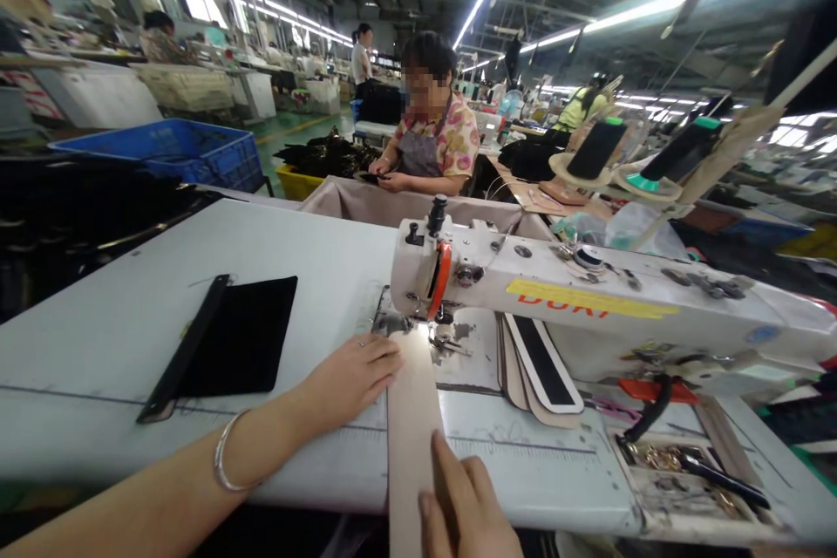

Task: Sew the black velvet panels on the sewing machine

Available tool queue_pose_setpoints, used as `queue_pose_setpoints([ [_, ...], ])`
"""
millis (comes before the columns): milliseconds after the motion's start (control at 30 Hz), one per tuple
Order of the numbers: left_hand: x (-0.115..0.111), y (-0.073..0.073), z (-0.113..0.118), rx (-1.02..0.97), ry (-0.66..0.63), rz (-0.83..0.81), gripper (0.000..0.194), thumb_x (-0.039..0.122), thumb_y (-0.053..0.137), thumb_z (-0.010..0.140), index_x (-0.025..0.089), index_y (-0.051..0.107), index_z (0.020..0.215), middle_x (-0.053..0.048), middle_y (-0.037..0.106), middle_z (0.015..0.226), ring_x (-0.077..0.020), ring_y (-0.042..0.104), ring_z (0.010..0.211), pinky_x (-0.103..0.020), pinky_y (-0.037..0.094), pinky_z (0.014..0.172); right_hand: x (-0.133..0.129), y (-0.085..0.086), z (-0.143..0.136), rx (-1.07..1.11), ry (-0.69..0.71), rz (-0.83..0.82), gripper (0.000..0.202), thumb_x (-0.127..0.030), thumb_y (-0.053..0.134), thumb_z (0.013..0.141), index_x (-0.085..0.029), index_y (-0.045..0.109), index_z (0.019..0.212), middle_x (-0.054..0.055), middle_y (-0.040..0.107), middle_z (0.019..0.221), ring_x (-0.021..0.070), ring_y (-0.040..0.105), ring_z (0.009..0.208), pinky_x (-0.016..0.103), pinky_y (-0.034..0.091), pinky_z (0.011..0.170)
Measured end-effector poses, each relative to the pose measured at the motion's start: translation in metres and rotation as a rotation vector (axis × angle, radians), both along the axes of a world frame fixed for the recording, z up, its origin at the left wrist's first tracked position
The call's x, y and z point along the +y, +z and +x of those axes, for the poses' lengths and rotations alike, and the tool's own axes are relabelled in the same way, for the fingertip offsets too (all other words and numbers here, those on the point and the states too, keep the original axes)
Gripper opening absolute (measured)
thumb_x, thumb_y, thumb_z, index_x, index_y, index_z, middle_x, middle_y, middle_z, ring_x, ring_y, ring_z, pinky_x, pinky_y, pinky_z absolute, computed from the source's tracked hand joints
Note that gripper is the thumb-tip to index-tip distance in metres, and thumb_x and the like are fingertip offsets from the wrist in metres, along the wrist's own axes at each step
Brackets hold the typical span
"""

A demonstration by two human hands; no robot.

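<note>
A long beige strip (411,418) runs from under the presser-foot area of the sewing machine (451,288) over the table's front edge. My left hand (363,375) lies flat, its outstretched fingertips on the strip's left edge close to the needle. A silver bangle circles that wrist. Lower down, my right hand (474,501) grips the strip's right edge between thumb and fingers. To the left on the table lies a black fabric piece (241,336) with a dark band along one side. Right of the needle, several rounded strips (542,366) are stacked, the top one black with a white border.
Thread cones (596,148) stand behind the machine. A parts tray (680,479) with metal bits sits at the table's right. Dark material (85,227) is piled at left, near a blue crate (189,153). A co-worker (432,131) sits opposite, handling a dark piece.
</note>
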State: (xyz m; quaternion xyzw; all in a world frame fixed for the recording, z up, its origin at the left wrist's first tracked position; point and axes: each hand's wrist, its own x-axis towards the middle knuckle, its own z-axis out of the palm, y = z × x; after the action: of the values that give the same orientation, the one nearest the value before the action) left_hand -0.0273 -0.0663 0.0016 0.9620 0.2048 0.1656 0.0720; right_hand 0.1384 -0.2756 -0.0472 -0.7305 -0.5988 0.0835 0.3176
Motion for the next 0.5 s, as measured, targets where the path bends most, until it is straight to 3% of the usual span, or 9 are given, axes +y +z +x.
queue_pose_setpoints([
  [167, 0.004, 0.001, -0.001, 0.057, 0.052, -0.009, 0.044, 0.035, 0.053, 0.098, 0.017, 0.051, 0.138, -0.011, 0.049, 0.146, -0.0271, 0.045, 0.134, -0.048, 0.035, 0.116, 0.025, 0.008, -0.001, 0.032, 0.065, 0.002, 0.047, -0.026, 0.032, 0.098, -0.022, 0.052, 0.139, 0.01, 0.063, 0.094, 0.0197, 0.067, 0.071, 0.027, 0.057, 0.066],
  [500, 0.008, -0.002, 0.0, 0.05, 0.057, -0.048, 0.044, 0.034, 0.048, 0.1, 0.02, 0.047, 0.142, -0.009, 0.042, 0.152, -0.025, 0.038, 0.141, -0.048, 0.031, 0.119, 0.031, 0.014, -0.002, 0.079, 0.054, -0.063, 0.047, -0.033, 0.03, 0.1, -0.024, 0.053, 0.14, 0.008, 0.063, 0.091, 0.0204, 0.066, 0.07, 0.031, 0.056, 0.072],
])
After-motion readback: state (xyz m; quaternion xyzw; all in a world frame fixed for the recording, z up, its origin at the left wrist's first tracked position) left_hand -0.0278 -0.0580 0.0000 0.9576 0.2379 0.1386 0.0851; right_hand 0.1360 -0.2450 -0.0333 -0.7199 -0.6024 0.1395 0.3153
